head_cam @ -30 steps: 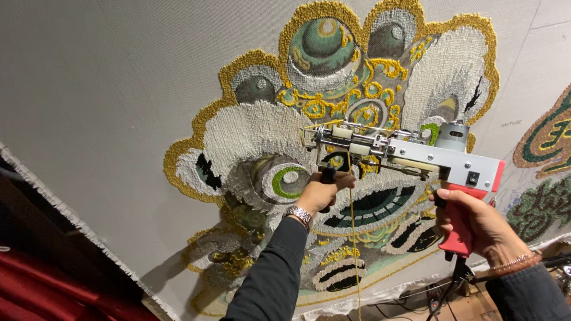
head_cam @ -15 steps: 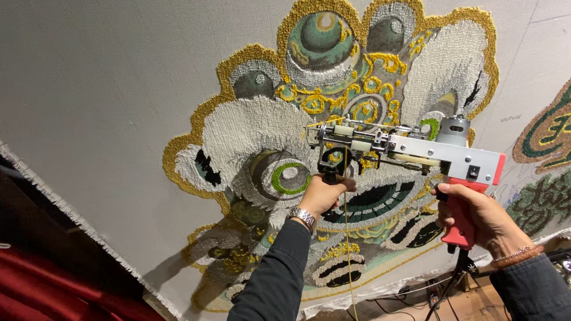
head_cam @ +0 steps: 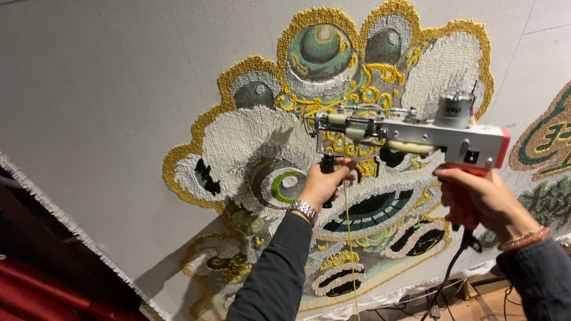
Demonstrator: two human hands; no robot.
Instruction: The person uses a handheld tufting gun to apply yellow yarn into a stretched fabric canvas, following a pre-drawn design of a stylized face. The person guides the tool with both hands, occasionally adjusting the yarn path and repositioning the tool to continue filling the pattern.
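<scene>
Left hand (head_cam: 322,183) fingers are wrapped tight round the black front handle (head_cam: 328,167) of the tufting gun (head_cam: 410,132); right hand (head_cam: 483,195) is clenched on the red rear grip (head_cam: 461,200). The gun's nose presses the stretched grey cloth (head_cam: 87,95) at the lion face design (head_cam: 341,162), and has crept slightly left along the yellow band since a second ago. Yellow yarn (head_cam: 350,258) hangs below, cable (head_cam: 448,284) trailing.

I'm seeing a white-and-red tufting gun of glossy plastic and bare metal (head_cam: 407,136) gleaming at three o'clock, while the grey, matt woven cloth (head_cam: 107,93) is carrying rough, looped yarn lion tufting (head_cam: 256,142).
</scene>
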